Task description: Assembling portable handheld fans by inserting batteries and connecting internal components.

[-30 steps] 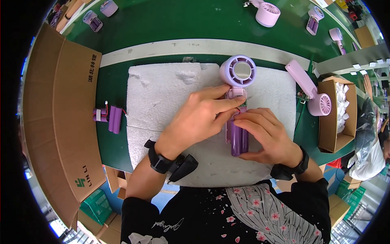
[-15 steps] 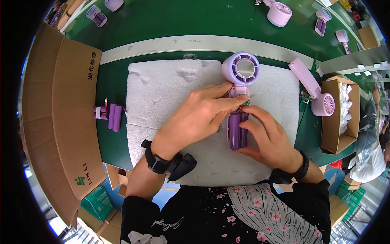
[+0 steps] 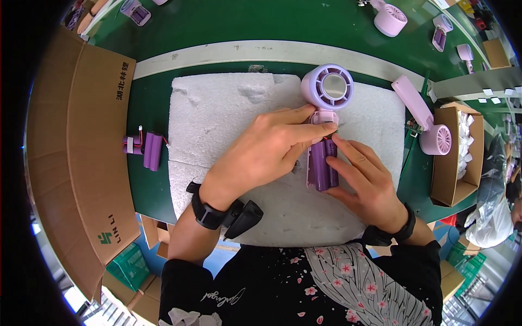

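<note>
A lilac handheld fan [image 3: 328,87] lies on a white foam pad [image 3: 217,114], its round head pointing away from me and its pink handle opened up. My left hand [image 3: 266,144] is closed on the upper handle, thumb and fingertips pinching near the neck. A purple battery pack [image 3: 319,165] of two cylinders lies in the handle shell, nearly in line with it. Around its right side are the bent fingers of my right hand [image 3: 365,182], closed on it near its top and lower end. My fingertips mostly hide a small green circuit board and wires.
Two more battery packs [image 3: 153,151] lie left of the pad, beside a tall cardboard box [image 3: 81,146]. To the right are another pink fan [image 3: 435,139] and a small carton [image 3: 457,187] of white pieces. Beyond a pale rail [image 3: 217,54], several fan parts [image 3: 390,20] rest on a green surface.
The battery pack now sits further up and into the handle shell, its lower end slightly tilted. My right hand moved up with it. Fan parts beyond the rail appear further right.
</note>
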